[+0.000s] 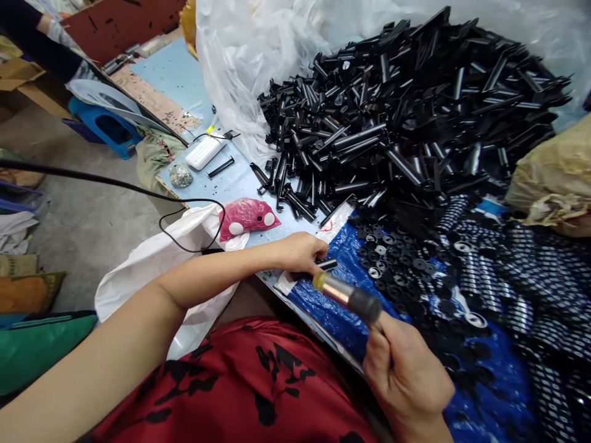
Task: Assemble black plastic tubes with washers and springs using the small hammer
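Observation:
My left hand is closed on a short black plastic tube, holding it down at the table's near edge. My right hand grips a small hammer with a black handle and a brass-coloured head; the head sits just right of the tube, close to my left fingers. A big heap of black plastic tubes fills the table behind. Small black washers with round holes lie scattered on a blue tarp in front of the heap.
A pink pouch, a white box and a small bag of metal bits lie on the light blue table. A black cable runs in from the left. A clear plastic sheet stands behind, and a brown bag at right.

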Tool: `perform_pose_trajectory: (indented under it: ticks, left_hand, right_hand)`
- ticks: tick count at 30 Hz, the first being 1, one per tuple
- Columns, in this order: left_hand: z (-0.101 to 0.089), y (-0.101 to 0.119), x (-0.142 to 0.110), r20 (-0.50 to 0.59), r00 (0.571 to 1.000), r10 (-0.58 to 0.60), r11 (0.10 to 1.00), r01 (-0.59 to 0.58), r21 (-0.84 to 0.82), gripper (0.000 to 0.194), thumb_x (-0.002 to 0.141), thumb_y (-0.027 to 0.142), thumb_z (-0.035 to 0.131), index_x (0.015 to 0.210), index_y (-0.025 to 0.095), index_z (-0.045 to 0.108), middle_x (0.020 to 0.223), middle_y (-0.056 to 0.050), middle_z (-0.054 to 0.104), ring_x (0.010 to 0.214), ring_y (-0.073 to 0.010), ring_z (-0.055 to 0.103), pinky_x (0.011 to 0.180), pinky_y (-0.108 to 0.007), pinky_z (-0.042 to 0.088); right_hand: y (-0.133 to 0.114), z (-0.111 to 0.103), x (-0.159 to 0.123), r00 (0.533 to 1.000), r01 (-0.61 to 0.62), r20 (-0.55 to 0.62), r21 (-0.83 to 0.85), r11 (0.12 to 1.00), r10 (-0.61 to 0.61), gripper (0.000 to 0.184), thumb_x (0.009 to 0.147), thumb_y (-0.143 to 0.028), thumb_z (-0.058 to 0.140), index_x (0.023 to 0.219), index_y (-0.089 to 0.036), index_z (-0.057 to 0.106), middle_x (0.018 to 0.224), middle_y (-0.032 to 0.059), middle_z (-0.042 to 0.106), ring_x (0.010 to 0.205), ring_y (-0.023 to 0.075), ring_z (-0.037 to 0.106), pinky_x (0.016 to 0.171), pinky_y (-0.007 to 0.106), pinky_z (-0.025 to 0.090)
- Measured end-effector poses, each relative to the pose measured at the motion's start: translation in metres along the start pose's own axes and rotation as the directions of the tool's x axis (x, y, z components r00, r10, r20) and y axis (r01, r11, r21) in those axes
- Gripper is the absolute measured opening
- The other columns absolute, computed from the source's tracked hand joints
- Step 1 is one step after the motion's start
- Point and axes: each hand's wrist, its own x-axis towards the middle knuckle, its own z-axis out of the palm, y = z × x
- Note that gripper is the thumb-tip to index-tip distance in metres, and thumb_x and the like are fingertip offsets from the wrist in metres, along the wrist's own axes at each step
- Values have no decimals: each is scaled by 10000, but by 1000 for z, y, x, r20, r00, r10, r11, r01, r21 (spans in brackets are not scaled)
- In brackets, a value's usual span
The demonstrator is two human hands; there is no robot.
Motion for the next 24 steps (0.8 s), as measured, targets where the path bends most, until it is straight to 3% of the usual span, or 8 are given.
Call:
perform_pose_trajectory:
  ticks: [7, 10, 13, 16, 18, 20, 22, 24]
  left_hand:
    - [12, 3, 10, -59, 997, 40, 991, -32, 132, 271, 752, 394, 755, 855, 175, 634, 708, 11, 560, 634, -142, 432, 586, -275, 254]
    - [-2, -3, -17, -71, 994, 87, 983, -74, 171, 202, 766, 342, 710, 845, 174, 631, 717, -2, 573, 613, -140, 417, 576, -282, 249]
    - [-40, -20, -72, 150, 977, 153, 975, -175, 140, 167, 746, 267, 755, 791, 167, 629, 689, 8, 585, 585, -118, 443, 567, -269, 280]
    - [-71, -31, -114, 338, 941, 17, 990, -63, 127, 309, 761, 391, 827, 965, 190, 712, 692, 18, 635, 577, -119, 531, 557, -248, 329]
    - [-73, -30, -112, 247, 968, 49, 980, -94, 175, 421, 821, 477, 780, 1127, 198, 711, 834, -21, 709, 692, -146, 616, 636, -248, 400]
    - [-65, -25, -85, 20, 986, 165, 930, -162, 330, 380, 916, 404, 679, 1216, 171, 679, 1040, -86, 726, 899, -191, 651, 785, -282, 443]
    - [-56, -24, -46, -227, 946, 231, 832, -72, 549, 267, 948, 224, 571, 1176, 137, 679, 1088, -123, 703, 1006, -230, 625, 859, -334, 428]
    - [-52, -26, -10, -331, 918, 220, 732, 69, 677, 229, 941, 128, 490, 1029, 143, 702, 974, -115, 690, 939, -241, 610, 793, -357, 403]
  right_hand:
    - [-8, 17, -20, 982, 83, 164, 87, 993, -97, 363, 884, -187, 652, 1239, -123, 617, 950, 18, 653, 838, 37, 552, 839, 195, 417]
    - [2, 7, -28, 987, 65, 131, 174, 983, -89, 322, 895, -156, 623, 1214, -105, 626, 1041, 35, 662, 913, 28, 578, 888, 175, 444]
    - [18, -4, -39, 995, 14, 101, 101, 995, -24, 273, 876, -219, 670, 1135, -130, 664, 1077, 19, 667, 972, 40, 592, 952, 193, 451]
    - [29, -2, -50, 996, -26, 82, 44, 999, 23, 249, 865, -296, 695, 1066, -150, 689, 1049, 3, 672, 953, 54, 587, 948, 219, 448]
    - [31, 5, -52, 997, -43, 69, 52, 998, 39, 273, 865, -344, 697, 1056, -149, 694, 1047, 10, 671, 966, 71, 588, 952, 234, 452]
    - [27, 11, -49, 996, -55, 71, 63, 996, 51, 324, 866, -393, 693, 1077, -146, 695, 1069, 24, 668, 1005, 91, 591, 973, 251, 456]
    - [21, 10, -46, 996, -66, 67, 53, 996, 62, 341, 872, -396, 688, 1108, -151, 689, 1096, 30, 664, 1047, 100, 594, 994, 258, 457]
    - [19, 0, -47, 994, -95, 51, 23, 995, 94, 291, 883, -342, 676, 1117, -167, 679, 1105, 15, 666, 1066, 84, 603, 1000, 240, 463]
